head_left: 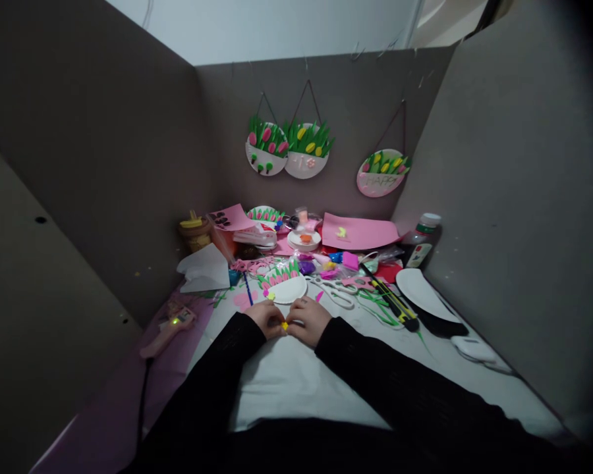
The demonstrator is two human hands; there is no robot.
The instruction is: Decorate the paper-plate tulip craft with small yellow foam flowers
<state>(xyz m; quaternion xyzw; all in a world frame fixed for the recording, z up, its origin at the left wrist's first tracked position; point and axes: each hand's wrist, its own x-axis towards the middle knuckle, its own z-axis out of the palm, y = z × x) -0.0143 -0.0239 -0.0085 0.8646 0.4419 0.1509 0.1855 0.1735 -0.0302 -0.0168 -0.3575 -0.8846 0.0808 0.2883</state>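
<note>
Both my hands meet low in the middle of the table, fingers curled in a pinch. My left hand (267,318) and my right hand (310,320) together pinch a tiny yellow foam piece (285,325) between their fingertips. Both arms wear black sleeves. Just beyond the hands lies a white paper plate (289,289) with green grass and pink tulip cut-outs along its upper edge. White scissors (337,290) lie to the right of that plate.
A pink glue gun (170,327) with a lit green lamp lies at the left, its cord running toward me. A yellow-black utility knife (393,301), white plate halves (422,291), a glue bottle (422,239), pink paper (358,232) and scraps crowd the back. Three finished plate crafts (287,149) hang on the cardboard wall.
</note>
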